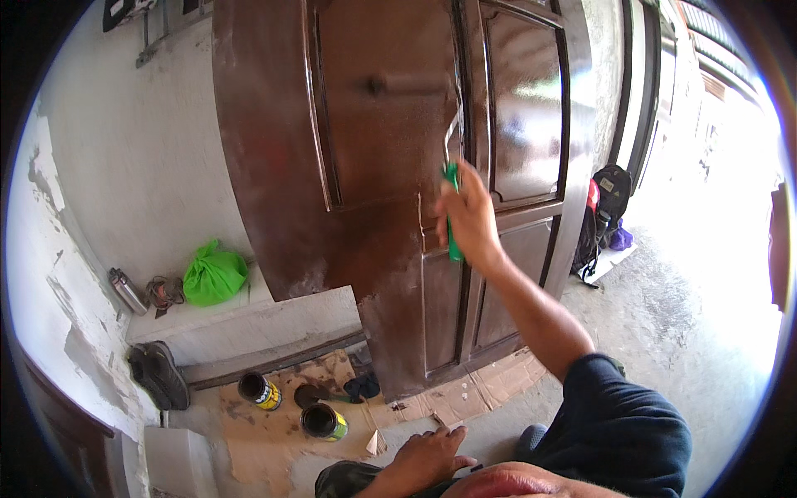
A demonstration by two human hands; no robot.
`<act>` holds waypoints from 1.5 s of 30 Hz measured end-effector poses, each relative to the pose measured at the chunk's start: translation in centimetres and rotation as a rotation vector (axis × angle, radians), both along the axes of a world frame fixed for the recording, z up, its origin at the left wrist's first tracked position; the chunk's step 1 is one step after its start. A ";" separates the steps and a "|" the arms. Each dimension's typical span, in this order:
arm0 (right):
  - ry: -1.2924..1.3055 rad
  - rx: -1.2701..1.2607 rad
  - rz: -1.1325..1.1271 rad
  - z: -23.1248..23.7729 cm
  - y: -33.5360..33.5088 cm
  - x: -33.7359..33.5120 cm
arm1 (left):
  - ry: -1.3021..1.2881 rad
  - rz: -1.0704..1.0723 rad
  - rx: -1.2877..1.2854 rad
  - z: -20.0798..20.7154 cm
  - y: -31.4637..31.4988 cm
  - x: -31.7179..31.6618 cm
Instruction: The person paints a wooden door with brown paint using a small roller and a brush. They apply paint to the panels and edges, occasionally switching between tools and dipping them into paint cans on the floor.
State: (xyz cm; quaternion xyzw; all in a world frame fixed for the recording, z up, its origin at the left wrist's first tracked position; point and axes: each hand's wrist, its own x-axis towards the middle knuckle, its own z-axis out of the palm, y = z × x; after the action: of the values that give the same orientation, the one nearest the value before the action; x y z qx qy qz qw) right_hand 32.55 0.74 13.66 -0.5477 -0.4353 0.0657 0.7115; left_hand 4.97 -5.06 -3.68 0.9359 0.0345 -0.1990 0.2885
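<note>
My right hand (470, 214) is closed around the green handle (455, 249) of a paint roller, whose bent metal rod (452, 126) runs up from the grip. The brown roller sleeve (411, 84) lies sideways against the upper panel of a dark brown panelled door (274, 158). Wet-looking shine covers the door's right panel. Low down, near my knee, my left hand (427, 459) holds nothing and its fingers are apart. Two opened paint cans (264, 393), (328, 423) stand on the floor just left of it.
Stained cardboard (257, 452) covers the floor beneath the door, with a dark cloth (362, 387) on it. A pale ledge (274, 328) carries a green bag (215, 275) and a steel flask (127, 290). Dark shoes (158, 375) stand by the left wall; a black backpack (610, 199) rests at right.
</note>
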 end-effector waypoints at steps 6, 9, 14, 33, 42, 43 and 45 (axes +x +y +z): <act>-0.056 0.143 0.011 11.8 3.1 2.4 | -0.233 0.106 -0.024 0.4 -0.4 -0.5; -0.063 0.148 0.002 13.2 2.7 3.4 | -0.221 0.126 0.034 0.4 -0.6 -0.5; -0.114 0.029 -0.057 6.6 1.0 3.0 | -0.251 0.097 0.018 0.6 -0.7 -0.5; -0.981 -0.456 -0.440 1.9 -16.2 16.4 | -0.158 0.066 0.002 2.2 -1.5 -0.1; -1.240 -0.586 -0.476 6.6 -11.3 13.8 | -0.260 0.092 0.020 2.2 -1.9 0.1; -1.318 -0.524 -0.436 6.4 -11.1 13.5 | -0.268 0.103 0.011 2.2 -2.0 0.0; -1.310 -0.469 -0.374 6.2 -11.1 13.2 | -0.276 0.111 0.010 2.1 -2.0 -0.1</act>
State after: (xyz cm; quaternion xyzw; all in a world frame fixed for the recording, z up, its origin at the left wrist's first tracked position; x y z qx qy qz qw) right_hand 45.79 -10.37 19.91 -0.6782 -0.6461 -0.3076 0.1671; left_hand 4.85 -7.10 -1.54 0.9525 0.0472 -0.0520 0.2962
